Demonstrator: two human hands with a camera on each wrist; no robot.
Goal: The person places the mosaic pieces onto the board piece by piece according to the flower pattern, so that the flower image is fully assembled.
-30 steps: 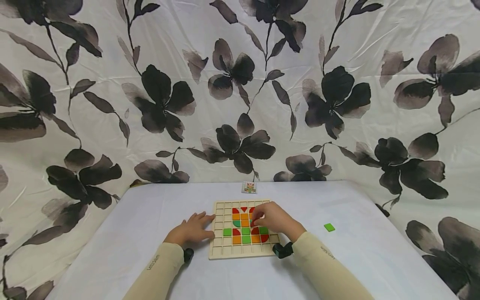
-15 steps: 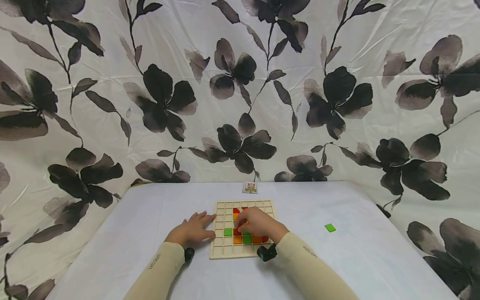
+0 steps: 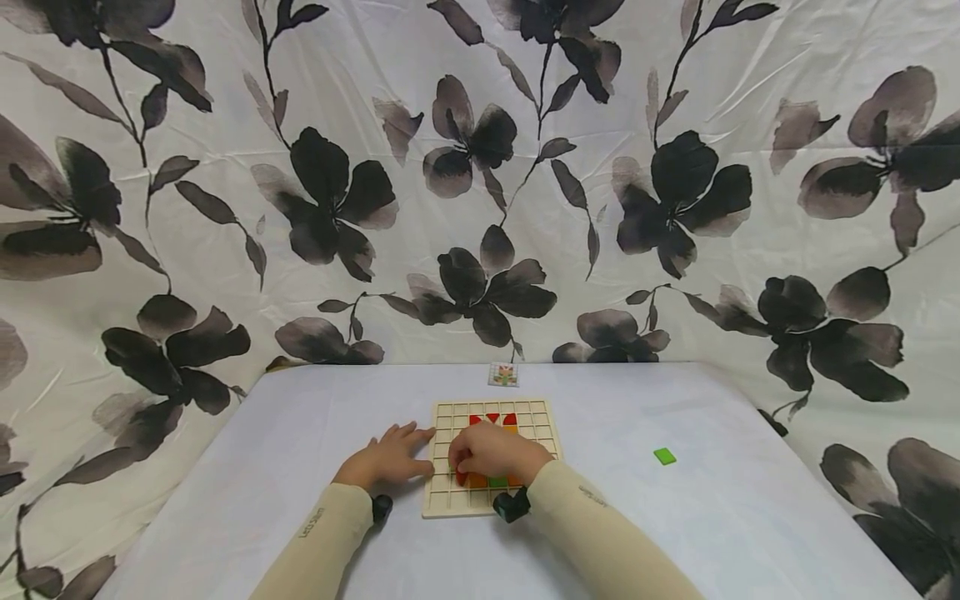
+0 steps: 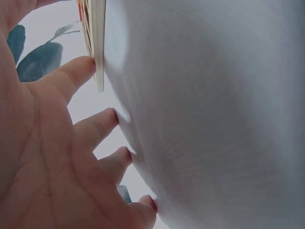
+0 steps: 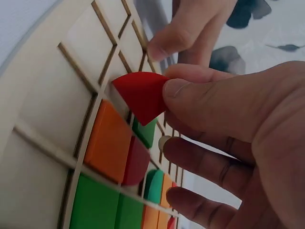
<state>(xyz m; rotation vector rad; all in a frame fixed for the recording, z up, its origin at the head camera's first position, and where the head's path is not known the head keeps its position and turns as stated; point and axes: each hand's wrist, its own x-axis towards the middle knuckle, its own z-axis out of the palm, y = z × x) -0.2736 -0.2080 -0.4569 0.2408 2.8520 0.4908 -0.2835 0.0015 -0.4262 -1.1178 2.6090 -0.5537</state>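
A red quarter-round piece (image 5: 140,95) is pinched between the thumb and forefinger of the right hand (image 3: 491,454) and is held tilted just above the wooden grid board (image 3: 444,498), over a cell near the board's left columns. In the right wrist view its curved edge is seen pointing down toward the board, and whether it touches the cell below cannot be told. The remaining fingers (image 5: 205,160) of that hand are curled loosely beneath the piece.

Directly beside the held piece, an orange square (image 5: 108,143), a second red piece (image 5: 136,162) and green squares (image 5: 95,205) are seen seated in neighbouring cells. Further up the board, in the head view, three red pieces (image 3: 492,418) are laid in a row near the far edge.

The left hand (image 3: 384,458) is laid flat on the worktop (image 3: 300,433) at the board's left edge, with nothing gripped; its fingers (image 4: 81,76) are stretched out, one fingertip being pressed against the board's side while the others rest on the cloth.

On the worktop well to the right of the board a single green tile (image 3: 663,456) is found lying apart. At the far edge of the worktop, beyond the board, a small picture card (image 3: 503,375) is stood. A flower-printed cloth (image 3: 480,183) is hung behind it all.
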